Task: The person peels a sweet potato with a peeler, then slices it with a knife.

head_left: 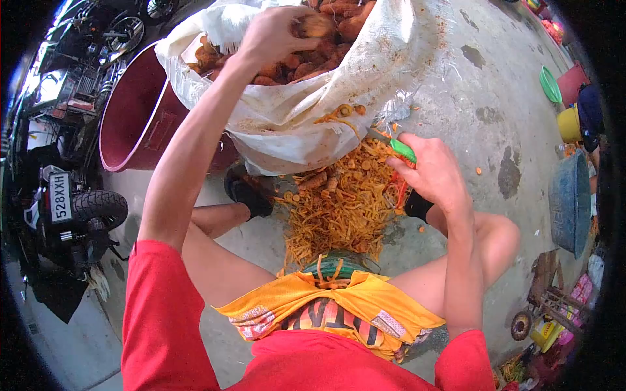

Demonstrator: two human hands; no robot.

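Observation:
My left hand [279, 34] reaches over the open mouth of a white woven sack [287, 120], its fingers curled round a carrot [316, 26]. More unpeeled carrots [264, 70] fill the sack around it. In my right hand [430, 169] is a small knife with a green handle [403, 150], its grey blade pointing toward the sack. Orange peelings [339, 212] and cut carrot ends lie heaped on the floor between my feet. A few strips of peel [342, 115] cling to the sack's front.
A dark red tub [130, 117] stands left of the sack. Motorcycles [88, 205] are parked along the left. At right are a blue-grey basin [568, 205], a green basin [550, 85] and a yellow bucket [569, 126], with part of another person beside them.

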